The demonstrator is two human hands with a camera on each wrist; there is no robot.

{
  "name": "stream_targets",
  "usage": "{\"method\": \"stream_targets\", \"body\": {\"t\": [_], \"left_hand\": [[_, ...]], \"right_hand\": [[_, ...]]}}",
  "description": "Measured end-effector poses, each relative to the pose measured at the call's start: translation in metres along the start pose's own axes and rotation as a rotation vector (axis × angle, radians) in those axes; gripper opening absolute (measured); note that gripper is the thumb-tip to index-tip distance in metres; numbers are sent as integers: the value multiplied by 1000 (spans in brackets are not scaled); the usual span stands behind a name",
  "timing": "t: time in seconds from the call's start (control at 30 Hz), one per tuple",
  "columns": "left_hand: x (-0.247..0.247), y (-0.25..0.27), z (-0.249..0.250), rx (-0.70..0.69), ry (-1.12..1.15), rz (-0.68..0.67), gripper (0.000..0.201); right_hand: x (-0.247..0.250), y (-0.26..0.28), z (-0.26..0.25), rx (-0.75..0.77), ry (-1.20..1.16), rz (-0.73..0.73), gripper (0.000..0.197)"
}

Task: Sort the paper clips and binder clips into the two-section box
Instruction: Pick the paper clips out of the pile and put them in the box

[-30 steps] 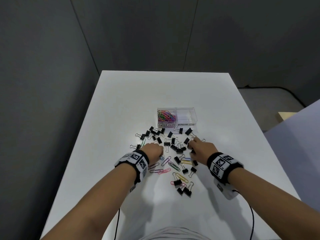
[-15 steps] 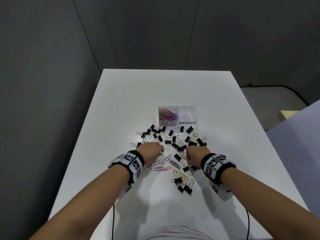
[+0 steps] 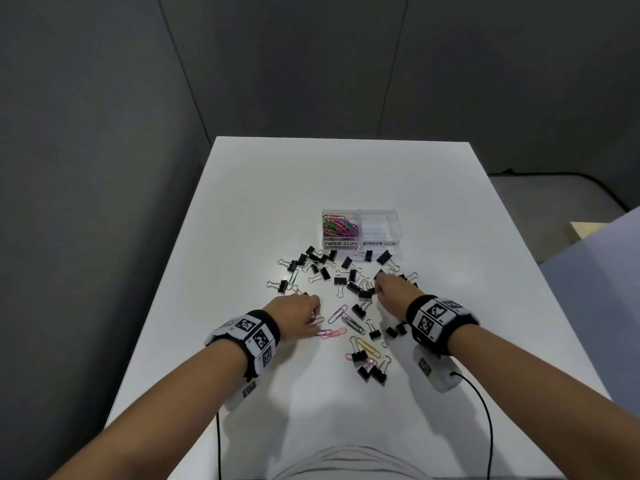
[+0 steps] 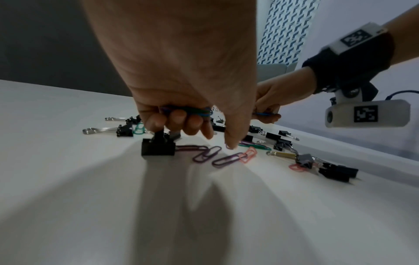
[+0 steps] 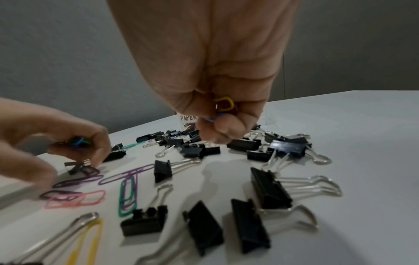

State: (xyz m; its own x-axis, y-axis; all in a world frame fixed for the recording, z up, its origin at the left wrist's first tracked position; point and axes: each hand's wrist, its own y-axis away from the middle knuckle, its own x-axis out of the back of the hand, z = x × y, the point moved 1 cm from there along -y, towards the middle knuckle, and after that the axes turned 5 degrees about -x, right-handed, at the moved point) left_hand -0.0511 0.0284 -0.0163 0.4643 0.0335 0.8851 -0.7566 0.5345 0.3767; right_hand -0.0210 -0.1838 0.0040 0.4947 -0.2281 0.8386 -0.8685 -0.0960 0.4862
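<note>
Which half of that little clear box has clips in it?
The left section, labelled PAPER CLIPS: it holds a colourful heap. The right section, labelled BINDER CLIPS, looks empty.

In the head view, what is held in the left hand [image 3: 298, 315] and the right hand [image 3: 393, 291] is hidden by their backs. The count of paper clips curled into each fist cannot be told from the wrist views. The box label [image 5: 188, 117] is partly covered by the right hand, and the left hand [image 5: 45, 143] is blurred there
</note>
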Motion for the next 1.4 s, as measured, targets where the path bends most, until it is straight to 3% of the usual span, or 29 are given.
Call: {"method": "stream_targets", "body": {"t": [0.2, 0.33, 0.47, 0.67, 0.8, 0.93, 1.03, 1.17, 1.3, 1.4], "left_hand": [[-8, 0, 4, 39, -28, -7, 49], [-10, -1, 12, 27, -63, 67, 50], [-8, -5, 21, 0, -94, 52, 43], [-6, -10, 28, -55, -107, 0, 31], [-6, -10, 29, -88, -99, 22, 28], [-1, -5, 18, -35, 55, 81, 23], [1, 1, 4, -10, 138, 54, 33], [1, 7, -9, 63, 237, 76, 23], [0, 13, -9, 81, 186, 59, 10], [1, 16, -4, 71, 64, 45, 24]], "right_hand": [[-11, 11, -19, 136, 120, -126, 14], [-24, 15, -31, 206, 266, -38, 25], [-29, 13, -37, 167, 298, -4, 23], [-31, 9, -41, 85, 252, -57, 21], [-31, 11, -43, 113, 207, -68, 17], [-19, 11, -35, 117, 86, -47, 8], [-7, 13, -24, 123, 69, -67, 6], [-2, 17, -16, 124, 82, -100, 26], [-5, 24, -16, 137, 106, -175, 24], [-14, 32, -17, 210, 130, -199, 22]]}}
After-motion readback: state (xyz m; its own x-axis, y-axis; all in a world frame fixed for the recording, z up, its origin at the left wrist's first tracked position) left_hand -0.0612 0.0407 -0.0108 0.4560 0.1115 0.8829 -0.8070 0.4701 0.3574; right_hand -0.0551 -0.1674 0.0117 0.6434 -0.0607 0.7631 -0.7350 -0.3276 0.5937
